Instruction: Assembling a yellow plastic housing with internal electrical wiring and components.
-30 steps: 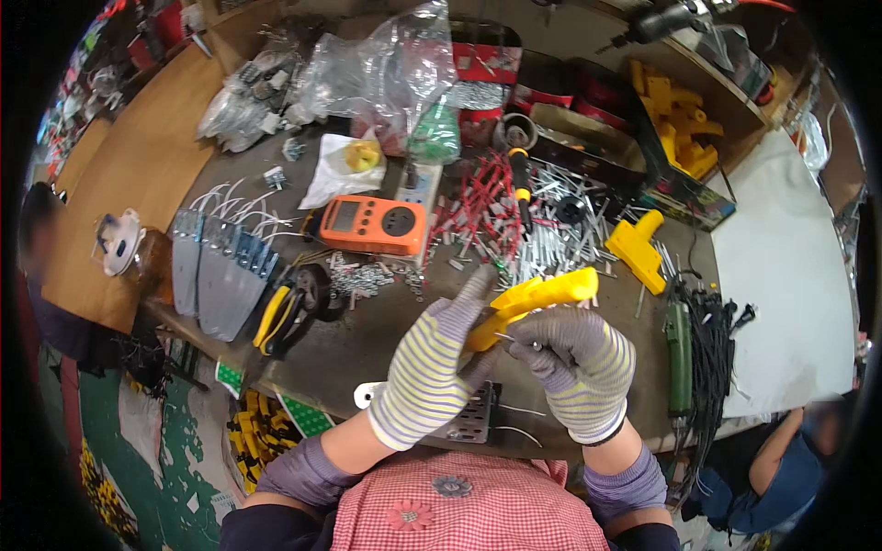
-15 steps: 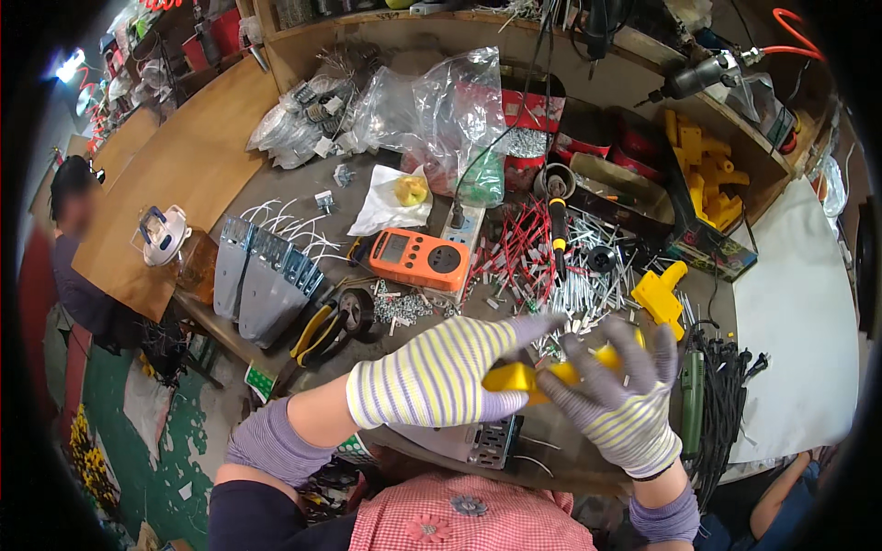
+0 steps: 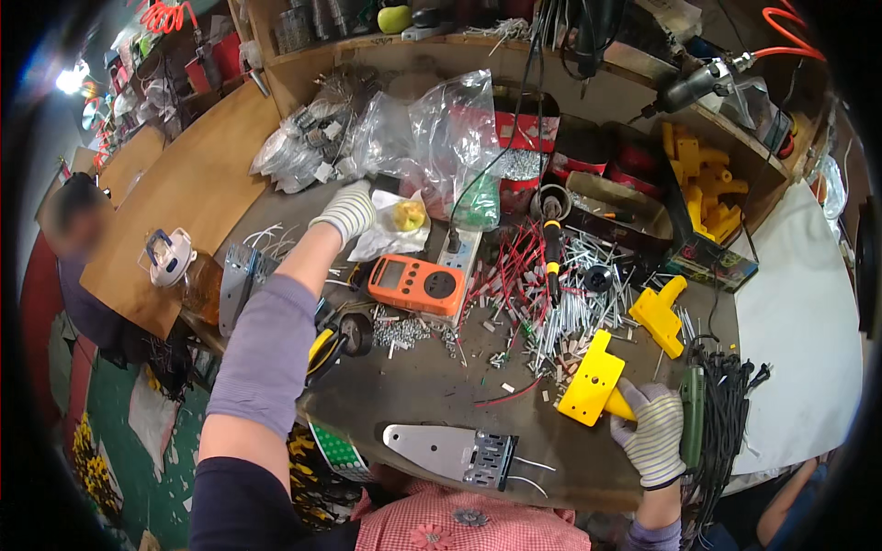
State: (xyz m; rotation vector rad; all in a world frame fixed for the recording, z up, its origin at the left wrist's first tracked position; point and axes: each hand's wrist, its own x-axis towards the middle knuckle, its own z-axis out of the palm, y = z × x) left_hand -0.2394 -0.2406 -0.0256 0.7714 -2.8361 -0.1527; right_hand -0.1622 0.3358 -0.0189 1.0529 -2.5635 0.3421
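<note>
My right hand (image 3: 653, 430), in a striped glove with grey fingers, grips a yellow plastic handle (image 3: 591, 378) with a flat plate and small holes, above the right of the bench. My left hand (image 3: 347, 213) reaches to the back left, beside a white paper with a bitten fruit (image 3: 410, 216) and just below clear plastic bags of small metal parts (image 3: 308, 138). Its fingers are mostly hidden, and what they touch does not show. A grey metal plate with a slotted end and white wires (image 3: 441, 451) lies at the front edge.
An orange meter (image 3: 416, 284) lies mid-bench beside red wires and metal pins (image 3: 577, 285). Another yellow handle (image 3: 659, 315) lies at right, near black cables (image 3: 721, 422). A power tool (image 3: 694, 87) hangs above. Metal plates (image 3: 241, 275) stand at left; a person (image 3: 81, 248) is beyond.
Both hands were together at the front holding a yellow part. My left hand has let go and moved to the back left. My right hand keeps the yellow handle, slightly lower.
</note>
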